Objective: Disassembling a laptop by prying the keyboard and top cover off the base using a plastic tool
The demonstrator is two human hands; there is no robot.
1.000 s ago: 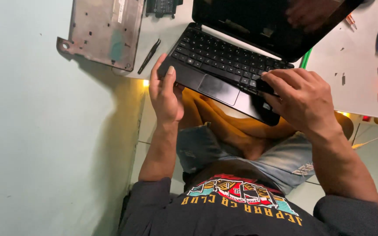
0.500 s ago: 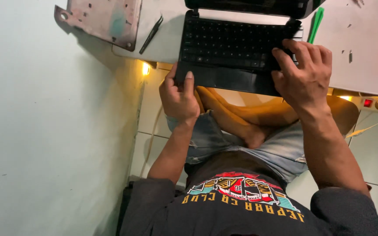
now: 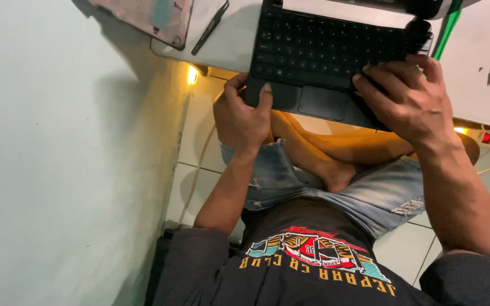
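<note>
While the black laptop [image 3: 330, 62] juts over the near edge of a white table [image 3: 477, 73], both hands grip its front edge. Its long axis runs left to right across the view, tilted slightly so the right end sits a little farther away. The keyboard faces up, the touchpad strip lies nearest the person, and the hinge and screen lie on the far side, mostly cut off by the top of the frame.

At the near left corner, the left hand [image 3: 245, 113] is closed on the laptop, thumb on top of the palm rest and fingers curled underneath. At the near right corner, the right hand [image 3: 409, 102] clasps it with fingers spread over the keys and palm rest; its underside grip is hidden.

On the table to the left of the laptop lies a thin black tool [image 3: 210, 27], and farther left a grey laptop bottom cover [image 3: 154, 17], worn and stained. A green strip [image 3: 446, 31] shows just right of the laptop.

Below the table, the person sits cross-legged in denim shorts on a pale tiled floor [image 3: 194, 170]. A pale green wall [image 3: 58, 170] fills the left side. Warm light glows under the table edge, and a power strip with a red switch [image 3: 488, 137] lies at the right.
</note>
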